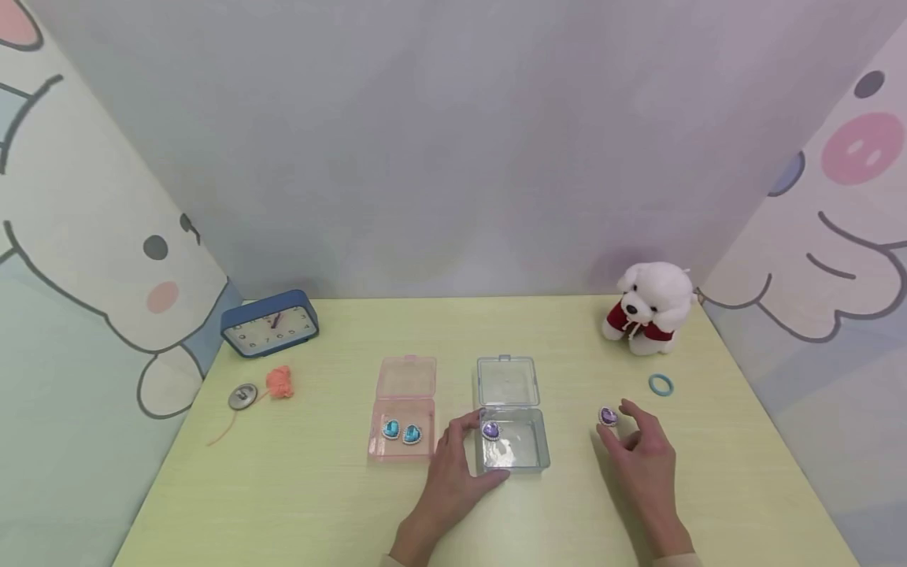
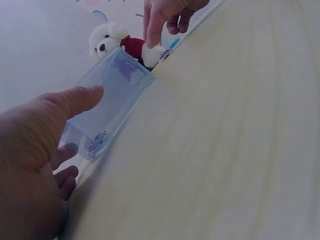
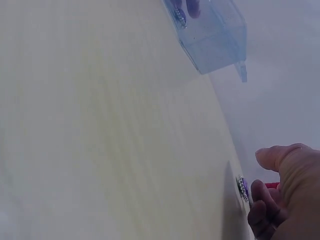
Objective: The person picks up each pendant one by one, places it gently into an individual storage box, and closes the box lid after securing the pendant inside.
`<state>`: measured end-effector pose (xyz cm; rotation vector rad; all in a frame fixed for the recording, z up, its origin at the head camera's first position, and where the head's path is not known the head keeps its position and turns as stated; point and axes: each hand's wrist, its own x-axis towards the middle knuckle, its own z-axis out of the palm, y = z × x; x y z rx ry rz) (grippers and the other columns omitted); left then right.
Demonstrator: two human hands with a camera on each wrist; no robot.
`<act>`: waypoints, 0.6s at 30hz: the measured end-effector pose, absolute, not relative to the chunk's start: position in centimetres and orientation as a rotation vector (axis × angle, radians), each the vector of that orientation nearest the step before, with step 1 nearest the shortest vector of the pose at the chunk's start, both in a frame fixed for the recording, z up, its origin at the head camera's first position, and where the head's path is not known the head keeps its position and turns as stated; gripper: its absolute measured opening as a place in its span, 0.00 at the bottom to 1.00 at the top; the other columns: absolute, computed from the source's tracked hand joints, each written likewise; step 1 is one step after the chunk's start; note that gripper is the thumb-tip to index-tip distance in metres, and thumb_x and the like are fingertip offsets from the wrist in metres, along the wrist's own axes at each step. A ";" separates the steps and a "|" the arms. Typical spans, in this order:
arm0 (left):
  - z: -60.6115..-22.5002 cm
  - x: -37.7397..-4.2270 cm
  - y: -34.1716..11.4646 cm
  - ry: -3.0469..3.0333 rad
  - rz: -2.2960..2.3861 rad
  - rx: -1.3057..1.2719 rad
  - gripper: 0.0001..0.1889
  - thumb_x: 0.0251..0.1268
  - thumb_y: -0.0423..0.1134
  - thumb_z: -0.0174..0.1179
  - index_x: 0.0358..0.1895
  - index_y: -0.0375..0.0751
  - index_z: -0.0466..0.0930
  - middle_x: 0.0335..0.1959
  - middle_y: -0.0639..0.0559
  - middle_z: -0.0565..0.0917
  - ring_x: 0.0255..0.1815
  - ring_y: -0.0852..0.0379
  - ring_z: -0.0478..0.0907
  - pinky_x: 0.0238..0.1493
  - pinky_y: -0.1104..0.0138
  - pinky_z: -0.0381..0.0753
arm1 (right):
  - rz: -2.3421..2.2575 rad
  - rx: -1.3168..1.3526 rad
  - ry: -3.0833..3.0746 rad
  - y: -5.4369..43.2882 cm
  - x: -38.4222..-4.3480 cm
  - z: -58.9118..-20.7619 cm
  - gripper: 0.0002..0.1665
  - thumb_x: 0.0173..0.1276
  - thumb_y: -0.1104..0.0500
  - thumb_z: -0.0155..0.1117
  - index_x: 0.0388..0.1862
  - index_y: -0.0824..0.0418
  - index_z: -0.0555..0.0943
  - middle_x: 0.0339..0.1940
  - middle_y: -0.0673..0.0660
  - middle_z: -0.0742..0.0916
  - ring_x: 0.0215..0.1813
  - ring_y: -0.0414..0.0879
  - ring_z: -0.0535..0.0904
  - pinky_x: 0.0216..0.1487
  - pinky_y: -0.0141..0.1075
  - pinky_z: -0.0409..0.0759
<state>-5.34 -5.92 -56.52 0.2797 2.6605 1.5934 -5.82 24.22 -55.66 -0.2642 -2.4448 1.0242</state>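
My left hand [image 1: 451, 480] holds a clear blue plastic box [image 1: 527, 441] at its left side, thumb along the front wall, fingers at the left. The box's lid [image 1: 508, 382] lies folded back. Inside, at the left, sits a purple heart-shaped gem [image 1: 490, 430] with a sparkling rim. To the right, my right hand [image 1: 643, 457] reaches over a second purple gem [image 1: 608, 416] on the table. Thumb and index finger are spread around it; the right wrist view shows this gem [image 3: 243, 189] close to the fingertips, with no clear grip.
Left of the blue box lies an opened pink box [image 1: 400, 453] with two blue gems [image 1: 412, 434]. A blue clock [image 1: 270, 324], an orange yarn bundle [image 1: 279, 382] and a grey button-like disc [image 1: 243, 396] are at far left. A white plush dog [image 1: 655, 303] and a blue ring [image 1: 661, 384] are at right.
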 end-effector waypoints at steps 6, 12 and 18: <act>-56.4 -5.4 -5.9 2.633 1.628 0.268 0.43 0.52 0.51 0.81 0.68 0.51 0.66 0.76 0.62 0.73 0.74 0.42 0.71 0.72 0.35 0.69 | 1.114 -0.443 -2.541 24.9 -5.6 -55.8 0.35 0.65 0.59 0.79 0.70 0.62 0.78 0.58 0.58 0.86 0.28 0.33 0.74 0.34 0.21 0.68; -56.4 -5.4 -6.0 2.609 1.636 0.247 0.42 0.52 0.51 0.81 0.68 0.52 0.66 0.76 0.64 0.72 0.75 0.43 0.71 0.72 0.36 0.68 | 1.170 -0.510 -2.592 24.9 -5.8 -55.9 0.38 0.67 0.52 0.78 0.73 0.59 0.76 0.52 0.56 0.84 0.29 0.38 0.75 0.31 0.26 0.70; -56.4 -5.4 -6.0 2.610 1.637 0.254 0.42 0.52 0.51 0.81 0.68 0.52 0.66 0.76 0.63 0.72 0.75 0.43 0.71 0.72 0.36 0.68 | 1.141 -0.548 -2.625 24.8 -6.0 -56.2 0.39 0.67 0.49 0.78 0.74 0.56 0.76 0.43 0.55 0.82 0.29 0.39 0.76 0.35 0.30 0.69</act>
